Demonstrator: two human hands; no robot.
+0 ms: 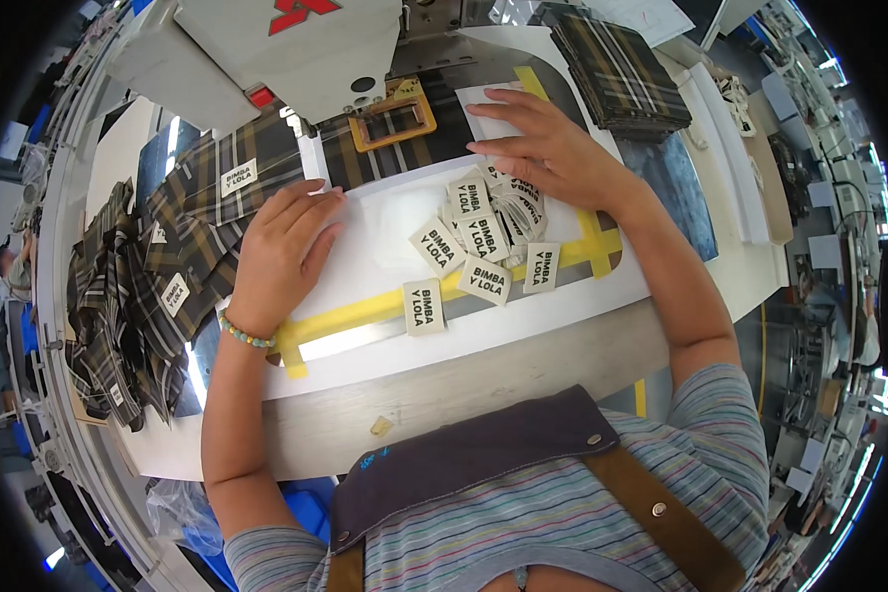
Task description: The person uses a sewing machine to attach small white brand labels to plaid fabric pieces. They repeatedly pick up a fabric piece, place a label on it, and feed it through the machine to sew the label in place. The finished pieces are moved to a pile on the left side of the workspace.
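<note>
My left hand [284, 252] rests with stretched fingers at the left of the white work sheet [370, 232], its fingertips by the edge of the dark plaid fabric [335, 163]. That fabric lies beneath the yellow clamp frame [393, 120] of a white sewing machine [286, 59]. Right of the clamp, my right hand [553, 148] has its fingers spread over a white paper piece [483, 111]; nothing shows gripped in it. Below its palm sits a pile of small cream labels with black print [483, 237], several of them loose toward me. Part of the pile is hidden under the hand.
Plaid pieces bearing labels [173, 293] hang over the table's left side. A neat stack of plaid pieces [622, 74] stands at the back right. Yellow tape [350, 318] edges the work sheet. A small yellowish scrap [381, 426] lies near the table's front edge.
</note>
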